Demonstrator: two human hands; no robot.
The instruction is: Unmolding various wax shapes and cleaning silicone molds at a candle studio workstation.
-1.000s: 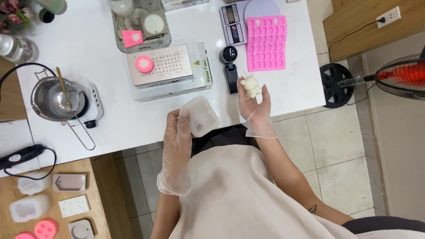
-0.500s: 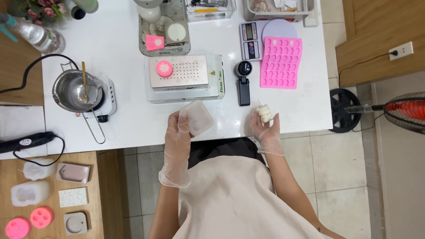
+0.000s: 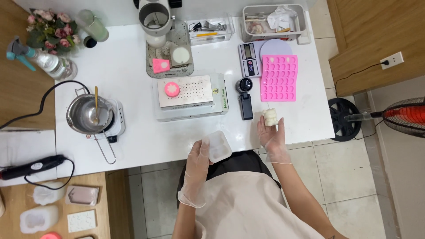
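My left hand (image 3: pixel 200 160) grips the translucent square mould (image 3: pixel 219 146) at the near edge of the surface (image 3: pixel 133 66), while to its right my right hand (image 3: pixel 272 132) cups the white soap piece (image 3: pixel 270 117), well apart.

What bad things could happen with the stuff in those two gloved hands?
1. The right hand holds the small white lump only at its fingers, near the table edge, so it might slip and fall to the floor.
2. The left hand holds the clear square mould right over the table's front edge; a loose grip could drop it.
3. The metal pot has a long handle poking past the table edge, so an elbow might bump it.
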